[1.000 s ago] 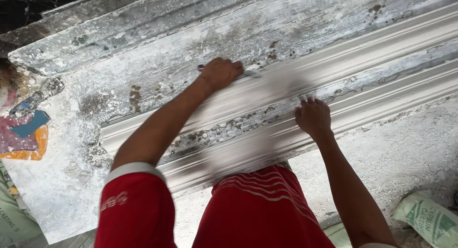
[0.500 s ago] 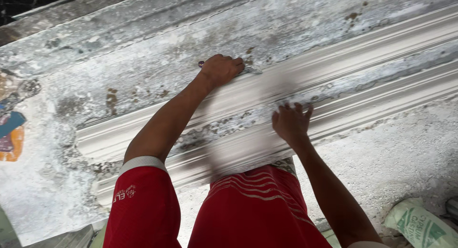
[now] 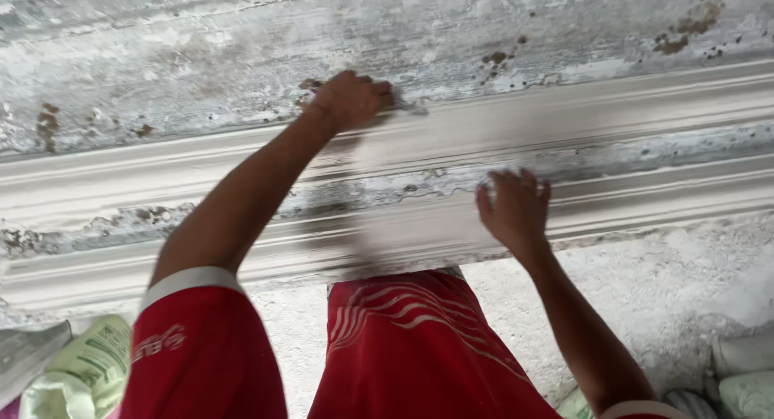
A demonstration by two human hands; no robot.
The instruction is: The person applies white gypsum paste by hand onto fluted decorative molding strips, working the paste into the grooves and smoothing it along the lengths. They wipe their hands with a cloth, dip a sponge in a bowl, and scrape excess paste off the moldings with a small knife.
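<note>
Moulding [image 3: 629, 145], long, pale and ridged, lies across the whole view on a plaster-spattered work surface [image 3: 201, 56]. Its long axis runs from about nine o'clock to three o'clock, the right end tipped slightly up toward two o'clock, and both ends pass out of sight at the edges. The ridges and grooves follow that same line.

Both hands work on it near the centre. The left hand [image 3: 351, 98] sits at about twelve o'clock from the centre, on the far edge of the moulding, fingers curled into a closed fist around something small; only a blurred sliver shows beside the knuckles, and what it is cannot be told. The right hand [image 3: 516, 209] lies at about three o'clock from the centre, on the near ridges, fingers spread and palm down, pressing on the surface and holding nothing. Between the hands a blurred pale sheet [image 3: 403, 201] drapes across the moulding; whether either hand grips it cannot be told.

Red shorts [image 3: 419, 346] and a red sleeve [image 3: 201, 346] fill the six o'clock area. Sacks [image 3: 81, 371] lie at seven o'clock, and more sacks [image 3: 742, 379] lie at five o'clock on the dusty floor [image 3: 645, 282].
</note>
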